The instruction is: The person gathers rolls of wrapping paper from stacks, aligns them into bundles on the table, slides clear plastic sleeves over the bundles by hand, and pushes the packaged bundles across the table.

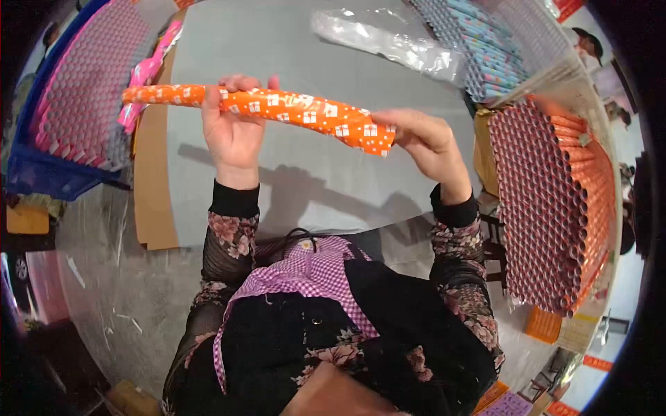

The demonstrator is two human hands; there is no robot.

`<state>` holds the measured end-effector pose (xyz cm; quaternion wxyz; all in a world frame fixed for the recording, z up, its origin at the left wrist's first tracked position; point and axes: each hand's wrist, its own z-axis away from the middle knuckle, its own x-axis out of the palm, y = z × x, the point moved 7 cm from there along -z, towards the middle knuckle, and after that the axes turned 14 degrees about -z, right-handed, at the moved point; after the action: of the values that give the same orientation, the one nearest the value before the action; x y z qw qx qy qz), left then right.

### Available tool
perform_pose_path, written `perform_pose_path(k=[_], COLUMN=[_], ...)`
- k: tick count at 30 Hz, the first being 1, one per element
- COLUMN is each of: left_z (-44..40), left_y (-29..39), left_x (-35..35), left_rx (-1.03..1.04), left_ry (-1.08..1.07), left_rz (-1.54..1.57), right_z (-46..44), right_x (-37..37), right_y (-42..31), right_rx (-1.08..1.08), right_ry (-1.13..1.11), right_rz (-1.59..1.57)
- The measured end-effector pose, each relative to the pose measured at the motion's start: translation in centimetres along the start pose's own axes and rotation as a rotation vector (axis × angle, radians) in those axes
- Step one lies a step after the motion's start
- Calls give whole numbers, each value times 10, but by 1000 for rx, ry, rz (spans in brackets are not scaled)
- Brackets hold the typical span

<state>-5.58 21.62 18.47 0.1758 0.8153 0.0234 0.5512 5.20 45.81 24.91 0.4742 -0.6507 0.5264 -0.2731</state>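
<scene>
One orange gift-print roll [305, 109] spans the space above the grey-covered bench [333, 191]. The left hand [234, 132] is clasped around it, left of its middle; the right hand [427, 135] touches its right end, grip indeterminable. Beyond lies clear plastic film [388, 43]; stacked orange-wrapped tubes [544, 208] stand at right.

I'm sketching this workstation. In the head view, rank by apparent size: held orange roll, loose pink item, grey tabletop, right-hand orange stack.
By visible area:
1. Grey tabletop
2. Right-hand orange stack
3. Held orange roll
4. Loose pink item
</scene>
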Motion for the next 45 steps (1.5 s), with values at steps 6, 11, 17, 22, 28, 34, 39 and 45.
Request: perform_pose_path(k=[6,11,17,22,28,34,39,45], left_z=[-1,-6,-1,-1,3,3,5,7], left_y=[24,24,35,34,39,68,95,94], left_x=[8,15,19,29,33,22,14,15], left_rx=[103,119,153,96,91,260,377,417], left_ry=[-7,-82,-79,-122,-99,2,67,14], left_rz=[-106,-256,-382,-372,-465,-504,-394,-356], right_z=[-53,-111,-103,-83,-61,-53,-47,-58], right_x=[-29,8,67,75,71,20,12,62], right_y=[22,52,63,69,77,98,108,97], right_rx=[-12,185,331,438,502,504,370,380], right_ry=[69,-262,-683,-647,-625,-248,294,331], right_rz=[36,31,133,-63,-204,-292,-408,-731])
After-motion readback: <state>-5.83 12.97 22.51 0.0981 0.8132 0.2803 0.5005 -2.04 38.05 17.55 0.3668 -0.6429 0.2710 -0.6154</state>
